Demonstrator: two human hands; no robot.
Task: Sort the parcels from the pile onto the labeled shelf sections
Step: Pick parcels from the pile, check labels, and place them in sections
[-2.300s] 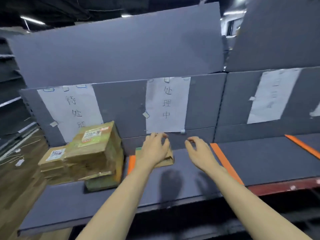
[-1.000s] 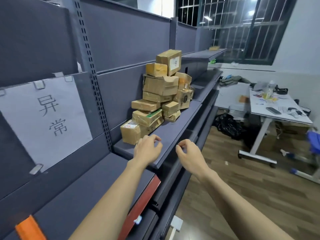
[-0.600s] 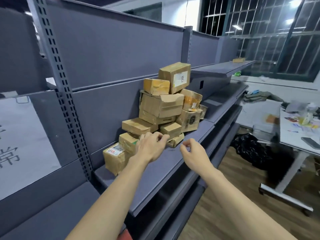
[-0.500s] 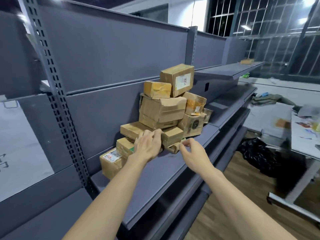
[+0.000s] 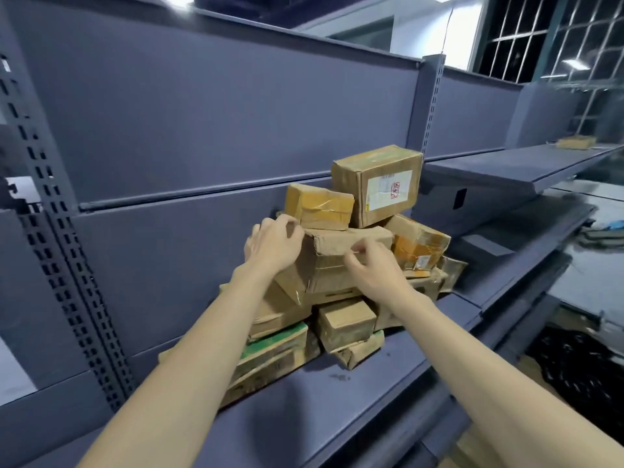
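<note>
Grey shelf [image 5: 354, 396] carries parcel pile [image 5: 341, 271]. We set left hand [image 5: 270, 244] and right hand [image 5: 371, 268] against large dented box [image 5: 337, 261], fingers curled, grasp unconfirmed. Pick step; next lift risks toppling upper boxes [image 5: 374, 184].

We see dim, cool light; ceiling lamps glare above the shelf [image 5: 337, 393], whose far right end blurs and bends.

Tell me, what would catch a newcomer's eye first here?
The untidy pile of cardboard parcels on the grey shelf, topped by a box with a white label. Both bare hands reach into its middle: the left hand and right hand at a dented brown box.
</note>
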